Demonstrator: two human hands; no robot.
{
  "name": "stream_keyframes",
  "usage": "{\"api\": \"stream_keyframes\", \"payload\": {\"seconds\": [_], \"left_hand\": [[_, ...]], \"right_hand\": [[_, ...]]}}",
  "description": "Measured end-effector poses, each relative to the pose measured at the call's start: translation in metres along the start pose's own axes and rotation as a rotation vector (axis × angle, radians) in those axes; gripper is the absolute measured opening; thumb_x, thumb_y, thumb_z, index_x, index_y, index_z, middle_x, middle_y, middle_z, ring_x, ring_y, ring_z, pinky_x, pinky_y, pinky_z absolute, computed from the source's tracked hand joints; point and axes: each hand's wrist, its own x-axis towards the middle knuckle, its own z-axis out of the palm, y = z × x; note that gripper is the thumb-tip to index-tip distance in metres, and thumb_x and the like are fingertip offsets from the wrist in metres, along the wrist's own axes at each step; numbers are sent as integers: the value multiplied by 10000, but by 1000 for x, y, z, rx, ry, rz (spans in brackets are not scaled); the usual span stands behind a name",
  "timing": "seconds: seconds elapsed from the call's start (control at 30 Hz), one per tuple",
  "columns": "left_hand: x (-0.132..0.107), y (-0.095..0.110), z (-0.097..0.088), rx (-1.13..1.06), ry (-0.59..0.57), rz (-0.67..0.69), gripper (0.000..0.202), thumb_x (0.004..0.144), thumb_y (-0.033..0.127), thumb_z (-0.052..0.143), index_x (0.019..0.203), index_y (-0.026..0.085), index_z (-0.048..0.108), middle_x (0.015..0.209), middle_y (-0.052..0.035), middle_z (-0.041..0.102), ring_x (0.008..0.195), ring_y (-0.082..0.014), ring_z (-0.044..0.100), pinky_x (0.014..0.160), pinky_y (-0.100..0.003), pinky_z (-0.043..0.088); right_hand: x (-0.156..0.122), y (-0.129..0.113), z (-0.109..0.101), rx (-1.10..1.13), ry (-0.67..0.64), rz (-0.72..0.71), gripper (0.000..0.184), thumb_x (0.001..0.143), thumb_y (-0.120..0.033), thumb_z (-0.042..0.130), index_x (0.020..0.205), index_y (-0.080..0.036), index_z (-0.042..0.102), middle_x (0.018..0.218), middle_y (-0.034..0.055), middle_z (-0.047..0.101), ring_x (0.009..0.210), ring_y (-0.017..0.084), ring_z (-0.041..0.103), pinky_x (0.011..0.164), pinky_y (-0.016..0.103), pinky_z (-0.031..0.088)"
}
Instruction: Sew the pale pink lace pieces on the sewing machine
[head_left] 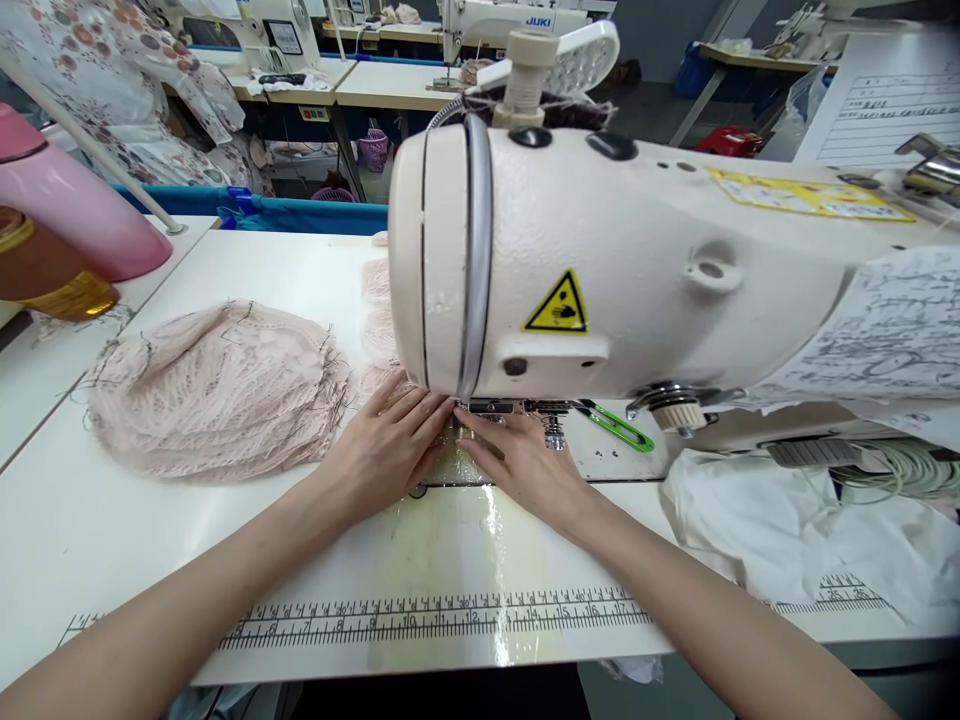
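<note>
My left hand [401, 440] lies with fingers stretched out on pale pink lace fabric [379, 320], left of the needle area. My right hand [525, 465] reaches in from the other side, its thumb and a finger extended toward my left fingertips. The remaining right fingers are partly covered by the sewing machine head [585, 270]. Both hands rest low over the shiny needle plate [457, 465]. Any cloth between the fingertips is too small to make out, and the needle is hidden. Left of my hands sits a pile of pink lace pieces [217, 395] with dark thread ends.
Green thread snips [615, 425] lie right of the needle. White cloth [750, 510] and a coil of pale cord [900, 468] are farther right. A pink bottle [75, 190] and an amber bottle [52, 265] stand at left. A printed ruler [442, 620] runs along the front edge.
</note>
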Motion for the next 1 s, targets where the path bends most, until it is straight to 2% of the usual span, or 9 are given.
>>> {"api": "stream_keyframes", "payload": {"seconds": [0.2,0.37,0.5,0.6,0.67,0.7,0.77,0.87,1.0], "left_hand": [[0,0,-1,7,-32,-9,387,995,314,421,1262,103,604,1297,-127,629,1212,-286,587,1127,-508,352],[-1,-1,0,-23,-53,-29,406,992,344,427,1290,120,588,1291,-126,633,1246,-293,559,1121,-516,351],[-2,0,-1,-40,-103,-66,419,996,371,409,1316,150,562,1342,-106,598,1272,-281,531,1118,-506,344],[-1,0,-6,-21,-71,-42,411,998,393,409,1308,172,564,1318,-86,616,1248,-259,539,1083,-469,378],[0,-2,-13,1,-23,-51,363,996,380,426,1256,192,597,1197,-70,679,1166,-234,581,1010,-422,433],[1,-5,-17,18,-14,-98,329,997,357,429,1210,197,621,1116,-64,703,1102,-221,604,953,-394,459],[1,-13,-29,64,-54,-305,277,997,297,424,1094,190,660,991,-64,710,979,-207,621,835,-352,476],[-6,-32,-49,136,-149,-634,230,962,230,447,970,146,660,962,-109,675,908,-241,599,705,-345,443],[-25,-57,-69,121,-161,-779,196,912,205,472,855,145,649,890,-112,661,806,-241,592,582,-309,362]], "right_hand": [[0,-1,-3,1,-75,60,327,974,-391,456,1237,-327,638,1011,48,729,1004,246,639,921,448,463],[0,9,6,35,-24,82,298,970,-394,448,1116,-299,691,993,47,731,939,240,656,923,468,465],[-3,19,15,39,25,74,294,959,-402,455,1112,-280,674,978,76,725,908,254,646,878,477,486],[-7,25,19,50,66,16,302,948,-409,457,1145,-283,648,1007,93,720,914,268,639,822,472,505],[-10,28,21,69,77,-19,289,950,-382,449,1151,-298,638,1030,85,719,904,262,642,803,464,506],[-11,30,22,81,90,-37,274,950,-371,447,1133,-306,640,1012,76,723,885,256,644,785,452,508],[-12,31,23,98,107,-67,264,947,-353,449,1120,-308,643,992,70,727,870,246,646,759,425,508],[-11,32,24,49,118,-58,268,949,-332,442,1111,-289,651,984,75,731,838,230,647,729,379,486],[-6,30,21,3,124,-67,257,953,-343,456,1069,-259,669,916,70,737,722,188,624,664,328,431]]}}
